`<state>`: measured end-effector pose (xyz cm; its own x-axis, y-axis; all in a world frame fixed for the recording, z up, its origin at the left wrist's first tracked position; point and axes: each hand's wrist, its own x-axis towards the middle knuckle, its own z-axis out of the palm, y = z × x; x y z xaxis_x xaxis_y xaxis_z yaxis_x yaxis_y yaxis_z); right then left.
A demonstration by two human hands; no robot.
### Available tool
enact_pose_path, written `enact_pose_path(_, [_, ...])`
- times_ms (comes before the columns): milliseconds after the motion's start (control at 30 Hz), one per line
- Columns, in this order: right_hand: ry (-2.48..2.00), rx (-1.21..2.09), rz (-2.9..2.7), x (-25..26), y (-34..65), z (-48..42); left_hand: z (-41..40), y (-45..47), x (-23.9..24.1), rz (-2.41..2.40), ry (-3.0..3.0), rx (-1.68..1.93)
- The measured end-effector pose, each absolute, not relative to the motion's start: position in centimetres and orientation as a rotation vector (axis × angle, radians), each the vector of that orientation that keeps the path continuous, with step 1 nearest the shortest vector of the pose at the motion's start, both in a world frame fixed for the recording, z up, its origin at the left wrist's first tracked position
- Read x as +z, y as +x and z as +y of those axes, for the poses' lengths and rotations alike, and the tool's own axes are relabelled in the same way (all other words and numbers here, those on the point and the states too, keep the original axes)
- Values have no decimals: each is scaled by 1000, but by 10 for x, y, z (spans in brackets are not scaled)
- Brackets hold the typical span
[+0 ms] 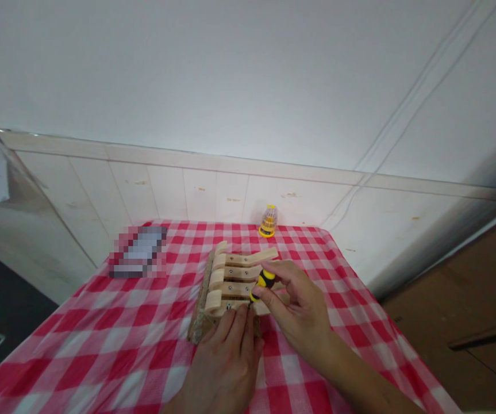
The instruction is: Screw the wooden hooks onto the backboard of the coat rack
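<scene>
In my right hand (302, 302) is a small yellow and black screwdriver (266, 279), its handle between thumb and fingers. The tool tilts down to the nearest of several pale curved wooden hooks (214, 301), close to a screw hole; the exact contact of its tip is hard to make out. Those hooks lie side by side across a brown board (196, 319), with dark screws or holes in them. My left hand (230, 356) rests with fingers stretched out on the near edge of the board and nearest hook, covering part of both.
A red and white checked cloth (135, 356) covers the table. At the back stands a yellow bit holder (268, 221) with a clear cover. A blurred-out phone-like object (139, 253) lies at left. Behind is a white panelled wall (170, 192); brown furniture (458, 310) stands at right.
</scene>
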<state>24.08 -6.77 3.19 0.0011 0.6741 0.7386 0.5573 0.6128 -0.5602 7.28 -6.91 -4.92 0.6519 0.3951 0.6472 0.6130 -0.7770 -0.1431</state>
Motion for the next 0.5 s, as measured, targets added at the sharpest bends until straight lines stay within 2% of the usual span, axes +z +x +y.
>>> enact_pose_path(500, [-1063, 158, -1692, 16, 246, -70, -70, 80, -40, -886, -2546, -996])
